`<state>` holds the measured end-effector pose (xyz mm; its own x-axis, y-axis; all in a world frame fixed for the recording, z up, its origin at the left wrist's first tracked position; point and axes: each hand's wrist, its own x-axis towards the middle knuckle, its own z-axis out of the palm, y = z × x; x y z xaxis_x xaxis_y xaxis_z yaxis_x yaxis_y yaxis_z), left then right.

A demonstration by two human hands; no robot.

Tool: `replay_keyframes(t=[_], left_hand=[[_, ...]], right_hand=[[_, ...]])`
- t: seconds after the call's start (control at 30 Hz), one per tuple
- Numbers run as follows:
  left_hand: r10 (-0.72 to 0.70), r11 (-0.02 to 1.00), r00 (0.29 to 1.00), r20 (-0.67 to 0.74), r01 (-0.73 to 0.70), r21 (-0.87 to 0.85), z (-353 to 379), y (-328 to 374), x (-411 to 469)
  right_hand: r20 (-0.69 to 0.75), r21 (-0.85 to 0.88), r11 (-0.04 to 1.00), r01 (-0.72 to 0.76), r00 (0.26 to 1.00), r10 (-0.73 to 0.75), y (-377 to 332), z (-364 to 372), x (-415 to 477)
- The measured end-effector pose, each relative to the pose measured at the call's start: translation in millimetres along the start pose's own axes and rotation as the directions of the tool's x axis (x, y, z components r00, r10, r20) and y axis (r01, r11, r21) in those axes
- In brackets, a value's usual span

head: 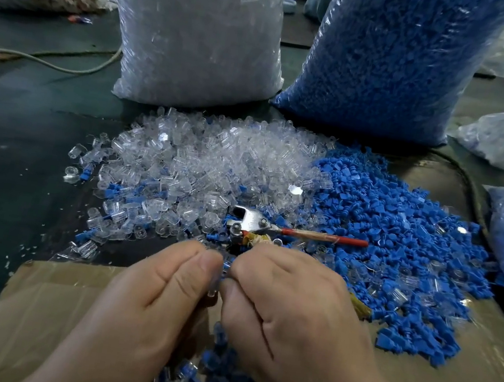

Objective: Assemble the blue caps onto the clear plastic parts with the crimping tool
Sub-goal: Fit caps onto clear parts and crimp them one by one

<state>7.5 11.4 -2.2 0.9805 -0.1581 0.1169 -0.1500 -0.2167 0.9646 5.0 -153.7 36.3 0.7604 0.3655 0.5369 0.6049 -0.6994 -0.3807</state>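
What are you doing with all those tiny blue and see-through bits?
A person is joining them by hand. The left hand and right hand together pinch one small clear part with a blue cap. The crimping tool sits just beyond, one handle running under the right hand. Loose clear parts and blue caps lie heaped behind.

I have one view: head-worn camera, wide-angle, facing forward and steeply down at the counter (pixel 20 135). Left hand (pixel 139 298) and right hand (pixel 291 304) fill the bottom, very near the lens; crimping tool (pixel 251 224) just beyond, mid-frame. Clear bag (pixel 197 31) and blue bag (pixel 393 57) stand farther back, along the top edge.
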Motion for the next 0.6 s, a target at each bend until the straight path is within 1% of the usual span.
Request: replay_keyframes(t=[0.1,0.13,0.23,0.27,0.4,0.53,0.6], left_hand=[[0.005,0.999,1.0,-0.018,-0.005,-0.047,1.5,-0.1,0.1],[0.002,0.998,1.0,-0.017,-0.003,-0.061,1.9,-0.8,0.4],[-0.004,0.996,1.0,0.017,0.006,-0.086,1.7,-2.4,0.8],[-0.003,0.996,1.0,0.017,0.005,-0.087,1.6,-2.8,0.7],[0.003,0.995,1.0,0.005,-0.003,-0.103,1.9,-0.6,-0.2],[-0.016,0.987,0.999,-0.028,0.011,-0.16,5.7,3.0,0.2],[-0.002,0.99,0.999,-0.048,-0.004,-0.143,7.7,5.6,-0.1]], right_hand=[[0.03,0.09,0.991,-0.1,0.995,0.098,-5.1,-0.2,-1.1],[0.041,0.094,0.989,-0.11,0.993,0.107,-5.8,-0.6,-0.9],[0.029,0.023,0.997,-0.072,0.997,0.072,-7.1,-2.3,1.6],[0.037,0.025,0.997,-0.074,0.997,0.073,-7.4,-3.0,2.2],[0.115,0.14,0.977,-0.161,0.983,0.146,-8.2,-4.4,1.1],[0.097,0.185,0.967,-0.173,0.983,0.157,-8.2,-1.9,0.5],[0.1,0.212,0.954,-0.21,0.976,0.193,-6.3,-1.1,-0.1]])
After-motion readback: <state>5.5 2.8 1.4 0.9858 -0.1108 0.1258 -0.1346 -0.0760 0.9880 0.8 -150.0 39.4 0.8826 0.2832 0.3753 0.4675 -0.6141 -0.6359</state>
